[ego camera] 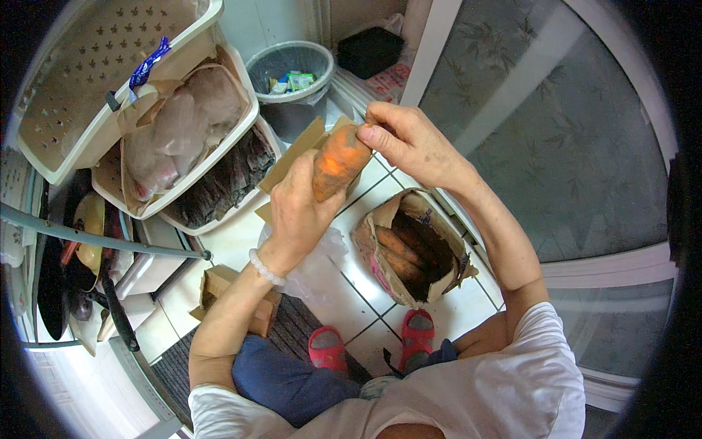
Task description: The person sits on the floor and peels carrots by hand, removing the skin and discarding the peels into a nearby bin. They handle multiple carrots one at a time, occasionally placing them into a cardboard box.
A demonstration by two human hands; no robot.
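Note:
My left hand [299, 211] is wrapped around a thick orange carrot [341, 159] smeared with dark soil. The carrot tilts up and to the right, above the tiled floor. At its upper end, the thumb of my right hand [408, 140] touches the skin. The other right fingers curl behind that thumb, and their tips are partly hidden. Below the hands stands an open paper bag [364, 241] with a torn, rolled rim. Several soil-covered carrots [397, 249] lie inside it. Behind the held carrot is an open cardboard box [293, 156], mostly covered by my left hand.
A lined waste bin [290, 99] stands beyond the box. Stacked plastic baskets [184, 195] with bags fill the upper left. A rack [104, 236] with pans juts in at left. A frosted glass door [554, 137] is at right; a small carton [222, 280] sits near my left forearm.

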